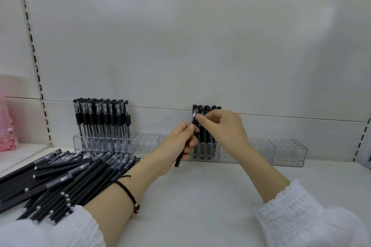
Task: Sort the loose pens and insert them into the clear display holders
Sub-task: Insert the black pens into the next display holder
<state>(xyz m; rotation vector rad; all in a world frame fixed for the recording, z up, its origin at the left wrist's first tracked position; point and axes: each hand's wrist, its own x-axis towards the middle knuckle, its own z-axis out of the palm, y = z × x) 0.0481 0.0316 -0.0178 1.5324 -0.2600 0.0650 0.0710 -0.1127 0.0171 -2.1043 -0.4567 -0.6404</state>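
Observation:
My left hand (pixel 180 142) grips a black pen (pixel 179 159) by its barrel, tilted with the clear cap end up. My right hand (pixel 222 126) pinches that pen's cap end with thumb and forefinger. Both hands are in front of a group of black pens (pixel 204 142) standing in a clear holder (pixel 208 152). A pile of loose black pens (pixel 60 178) lies on the shelf at the left. Several clear-capped pens (pixel 102 122) stand in the leftmost clear holder (pixel 78 144).
More clear holders (pixel 287 152) with bare holes stand in a row to the right, and another (pixel 144 144) sits between the two filled ones. The white shelf (pixel 200 196) ends at a white back panel. A pink bag (pixel 8 126) sits on the neighbouring shelf at far left.

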